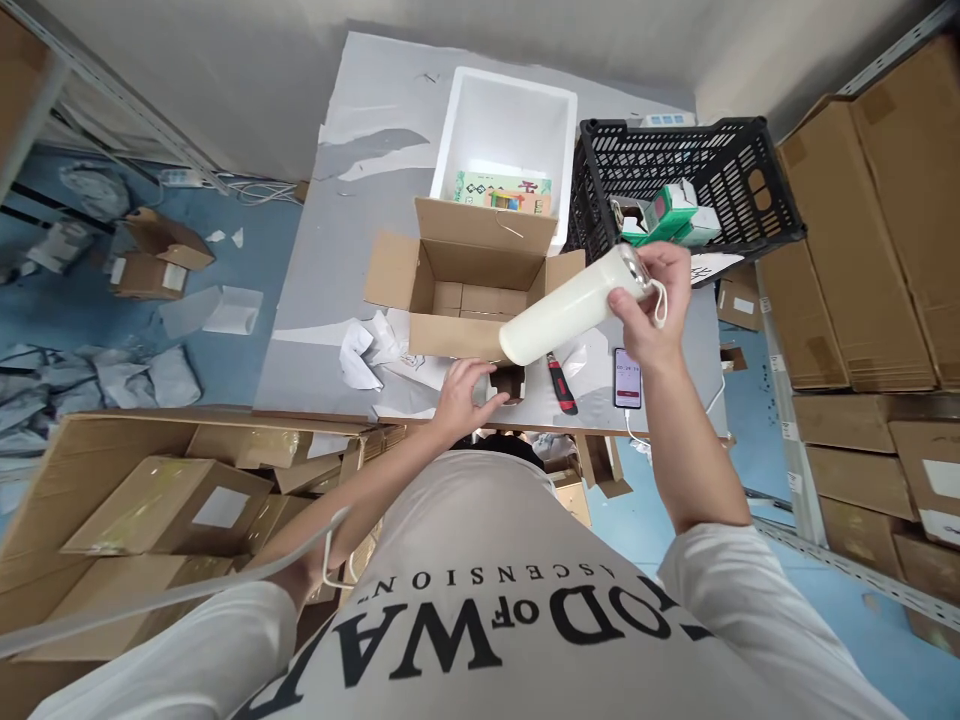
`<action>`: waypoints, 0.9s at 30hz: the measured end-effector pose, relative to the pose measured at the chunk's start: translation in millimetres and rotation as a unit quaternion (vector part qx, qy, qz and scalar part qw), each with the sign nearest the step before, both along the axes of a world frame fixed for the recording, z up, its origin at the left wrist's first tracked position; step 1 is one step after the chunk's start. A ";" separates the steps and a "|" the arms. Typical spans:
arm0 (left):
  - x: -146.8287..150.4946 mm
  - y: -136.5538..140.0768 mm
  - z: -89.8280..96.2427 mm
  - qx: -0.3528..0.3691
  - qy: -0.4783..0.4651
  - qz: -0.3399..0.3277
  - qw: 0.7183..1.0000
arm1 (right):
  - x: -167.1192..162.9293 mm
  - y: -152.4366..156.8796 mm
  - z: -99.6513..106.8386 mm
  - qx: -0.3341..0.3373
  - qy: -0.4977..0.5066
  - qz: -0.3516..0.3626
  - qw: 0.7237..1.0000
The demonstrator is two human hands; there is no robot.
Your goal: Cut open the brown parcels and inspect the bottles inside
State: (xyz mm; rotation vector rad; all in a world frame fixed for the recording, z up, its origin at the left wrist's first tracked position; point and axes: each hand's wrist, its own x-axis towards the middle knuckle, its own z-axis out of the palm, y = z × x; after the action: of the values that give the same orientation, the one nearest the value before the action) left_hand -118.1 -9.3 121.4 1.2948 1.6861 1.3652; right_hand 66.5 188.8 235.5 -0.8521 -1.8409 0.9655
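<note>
A cream-white vacuum flask [564, 308] with a wrist strap is tilted above the table, its lid end up to the right. My right hand [656, 300] is closed around that lid end, thumb on the near side. Below the flask's lower end, a small narrow cardboard box [512, 384] has its dark open mouth facing up. My left hand [463, 402] holds this box at its left side, the thumb along the near edge and the fingers on the far side. Just behind stands an open cardboard carton [450, 337], flaps spread, with brown cardboard inside.
Behind the carton is a white foam box [452, 130] holding colourful packets. A black crate [600, 180] with green-and-white boxes stands right of it. A red-and-black utility knife [561, 386], a phone [627, 378] and crumpled paper [360, 355] lie near the front edge. Cartons [180, 505] fill the lower left.
</note>
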 end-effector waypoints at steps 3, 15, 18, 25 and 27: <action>-7.6 -2.1 -10.0 -0.010 0.112 -0.085 0.990 | 7.5 -32.6 -32.2 -0.003 0.025 -0.073 0.997; -14.5 -1.5 -24.2 -0.100 0.209 -0.171 0.958 | 29.8 -115.4 -82.0 0.006 0.099 -0.140 0.985; -17.8 -0.5 -23.9 -0.118 0.189 -0.167 0.960 | 35.3 -119.5 -73.3 0.032 0.045 -0.121 0.991; -20.9 4.2 -27.2 -0.097 0.172 -0.184 0.963 | 23.7 -123.7 -57.3 0.083 -0.044 -0.041 0.995; -21.2 4.3 -31.2 -0.075 0.166 -0.178 0.967 | 17.2 -124.4 -55.9 0.087 -0.072 -0.007 0.994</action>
State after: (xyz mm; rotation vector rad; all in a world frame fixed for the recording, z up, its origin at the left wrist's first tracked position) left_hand -139.3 -4.9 90.2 1.7082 1.6263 0.8298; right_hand 83.7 64.3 179.6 -0.8448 -2.0068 0.7371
